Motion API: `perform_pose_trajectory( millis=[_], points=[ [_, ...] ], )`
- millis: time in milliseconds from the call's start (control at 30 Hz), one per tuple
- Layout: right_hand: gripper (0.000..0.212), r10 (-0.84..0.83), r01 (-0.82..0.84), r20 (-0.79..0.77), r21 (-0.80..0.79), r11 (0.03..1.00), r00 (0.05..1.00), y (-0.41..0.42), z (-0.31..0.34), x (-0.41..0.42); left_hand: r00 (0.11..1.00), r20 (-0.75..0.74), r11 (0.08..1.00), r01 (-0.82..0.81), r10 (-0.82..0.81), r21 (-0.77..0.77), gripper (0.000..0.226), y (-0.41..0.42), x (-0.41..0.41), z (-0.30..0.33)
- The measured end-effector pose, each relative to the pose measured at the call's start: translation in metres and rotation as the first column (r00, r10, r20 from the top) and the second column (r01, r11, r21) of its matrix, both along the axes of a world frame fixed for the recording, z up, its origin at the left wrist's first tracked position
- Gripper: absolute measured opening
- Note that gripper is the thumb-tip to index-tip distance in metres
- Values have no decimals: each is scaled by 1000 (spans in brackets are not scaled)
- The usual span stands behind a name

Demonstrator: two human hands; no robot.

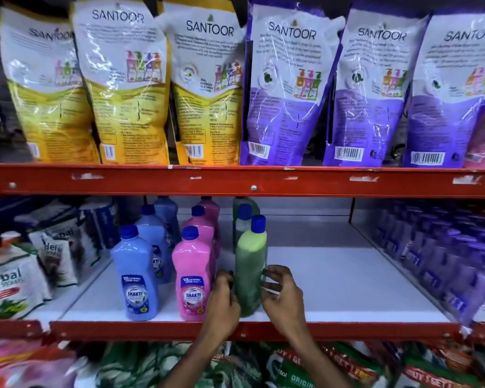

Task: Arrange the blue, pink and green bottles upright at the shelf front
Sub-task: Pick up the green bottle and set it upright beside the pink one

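A green bottle [249,264] with a blue cap stands upright at the front of the white shelf [347,289]. My left hand [221,301] grips its left side and my right hand [282,292] holds its right side. Left of it a pink bottle [192,275] and a blue bottle [135,275] stand upright at the front, labels facing out. Behind each front bottle more of the same colour stand in a row: blue [151,231], pink [202,219] and green [242,219].
Purple bottles [445,261] fill the shelf's right side, and herbal refill pouches [9,281] sit on the left. Large soap refill pouches [207,79] line the red shelf above. More packets [305,368] lie on the level below. Bare white shelf lies between the green and purple bottles.
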State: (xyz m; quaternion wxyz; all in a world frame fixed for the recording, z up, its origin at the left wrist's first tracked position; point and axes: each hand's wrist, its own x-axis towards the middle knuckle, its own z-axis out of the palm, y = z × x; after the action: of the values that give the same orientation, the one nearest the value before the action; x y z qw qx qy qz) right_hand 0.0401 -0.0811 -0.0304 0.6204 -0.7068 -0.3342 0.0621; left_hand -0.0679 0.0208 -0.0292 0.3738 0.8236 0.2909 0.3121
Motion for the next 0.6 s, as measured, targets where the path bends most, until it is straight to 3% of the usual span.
perform_pose_trajectory(
  millis=[100,200,367,500,600],
  points=[
    [69,272,-272,-9,-85,959,962,-7,4,5,999,-20,998,36,-35,60,16,1,-7,1],
    [76,245,-230,83,-157,960,966,-10,13,11,1000,5,991,22,-23,130,16,-2,-7,1],
    [50,269,-243,117,-195,950,956,-9,19,27,997,72,981,-33,20,189,27,-11,-5,-2],
    [42,289,-265,75,-232,936,955,-8,19,38,999,-13,970,-48,52,239,56,-7,1,-8],
    [42,302,-283,48,-238,929,952,-4,18,40,998,-61,982,15,-3,190,59,-3,9,-7]
  ],
)
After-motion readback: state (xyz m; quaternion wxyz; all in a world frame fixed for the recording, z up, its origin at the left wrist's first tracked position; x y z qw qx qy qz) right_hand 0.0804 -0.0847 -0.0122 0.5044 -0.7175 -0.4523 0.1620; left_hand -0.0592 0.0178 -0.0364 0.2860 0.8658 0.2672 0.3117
